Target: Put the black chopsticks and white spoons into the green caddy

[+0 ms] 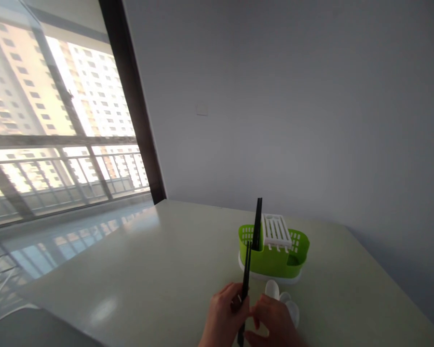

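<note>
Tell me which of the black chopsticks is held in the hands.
The lower black chopstick, gripped by the left hand and right hand. The other chopstick stands untouched in the green caddy.

Open table point(137, 270) left of green caddy point(275, 260).

No text, label, brand, number or sign can be read anywhere in this view
</note>
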The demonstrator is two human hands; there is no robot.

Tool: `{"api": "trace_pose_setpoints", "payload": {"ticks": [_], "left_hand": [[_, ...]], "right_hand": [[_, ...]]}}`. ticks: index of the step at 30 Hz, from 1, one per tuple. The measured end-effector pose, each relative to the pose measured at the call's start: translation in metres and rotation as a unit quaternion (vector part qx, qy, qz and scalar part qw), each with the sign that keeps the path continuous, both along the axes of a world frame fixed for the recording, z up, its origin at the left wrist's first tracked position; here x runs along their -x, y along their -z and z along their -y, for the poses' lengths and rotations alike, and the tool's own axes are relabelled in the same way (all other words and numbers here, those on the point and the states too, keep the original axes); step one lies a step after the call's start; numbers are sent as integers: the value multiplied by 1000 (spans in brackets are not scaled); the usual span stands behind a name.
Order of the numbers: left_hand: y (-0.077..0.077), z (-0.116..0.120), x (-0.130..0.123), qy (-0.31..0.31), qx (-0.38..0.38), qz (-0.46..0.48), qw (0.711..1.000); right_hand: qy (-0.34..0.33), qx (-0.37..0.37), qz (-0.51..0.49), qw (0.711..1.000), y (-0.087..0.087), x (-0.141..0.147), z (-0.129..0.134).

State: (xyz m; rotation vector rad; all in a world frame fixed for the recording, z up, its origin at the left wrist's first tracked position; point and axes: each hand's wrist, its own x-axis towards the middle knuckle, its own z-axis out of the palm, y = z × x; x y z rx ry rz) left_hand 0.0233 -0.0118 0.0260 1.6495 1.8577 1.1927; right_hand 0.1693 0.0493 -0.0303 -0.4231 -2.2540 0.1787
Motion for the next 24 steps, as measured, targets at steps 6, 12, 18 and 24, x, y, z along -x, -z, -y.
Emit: {"api": "trace_pose_setpoints", "payload": {"ticks": [6, 12, 18, 24], "left_hand": [[-2, -9, -5, 25, -16, 47, 998], [-6, -6, 3, 67, 15, 180, 981], [-22, -4, 10, 115, 11, 243, 963], [-43, -3, 22, 144, -2, 188, 972]], "right_hand": [[17, 40, -15, 999, 12, 6, -5], [17, 60, 21, 998, 12, 5, -5], [-6, 75, 59, 995, 8, 5, -6], [4, 38, 48, 998, 7, 2, -10]]}}
